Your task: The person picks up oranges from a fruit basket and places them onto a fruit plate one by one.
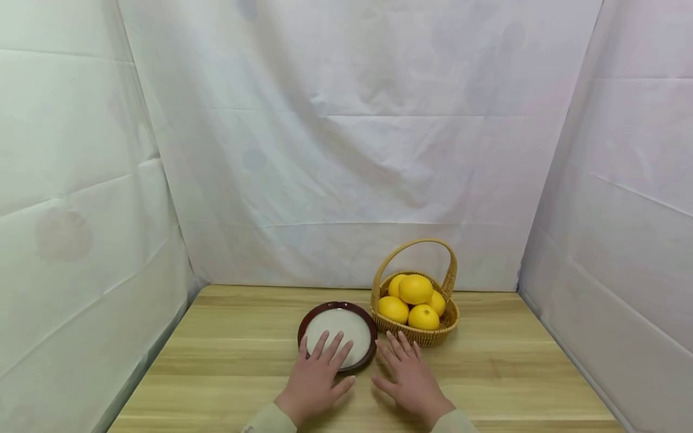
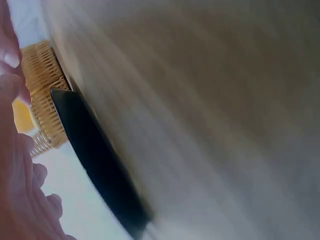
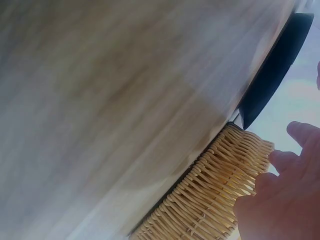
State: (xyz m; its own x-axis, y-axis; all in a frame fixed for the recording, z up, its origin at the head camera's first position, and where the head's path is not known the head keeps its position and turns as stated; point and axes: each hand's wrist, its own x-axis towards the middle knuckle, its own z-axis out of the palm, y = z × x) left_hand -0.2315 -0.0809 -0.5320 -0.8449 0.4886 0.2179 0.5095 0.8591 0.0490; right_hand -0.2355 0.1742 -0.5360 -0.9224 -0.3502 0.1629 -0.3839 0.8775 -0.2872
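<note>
In the head view my left hand (image 1: pixel 316 379) is spread palm down, its fingers overlapping the near part of a round plate (image 1: pixel 354 323) with a white middle and dark red-brown rim. My right hand (image 1: pixel 408 382) has its fingers spread in front of a wicker basket (image 1: pixel 414 338) with a tall arched handle. Several yellow lemon-like fruits (image 1: pixel 415 290) are heaped inside it. Neither hand holds anything. In the left wrist view the plate's dark side (image 2: pixel 97 155) lies beyond my fingers; the right wrist view shows the basket's woven wall (image 3: pixel 205 192) beside my fingers.
The plate and basket stand side by side on a wood-grain table (image 1: pixel 233 343), the basket to the right. White cloth hangs behind the table (image 1: pixel 346 168) and along its left and right sides.
</note>
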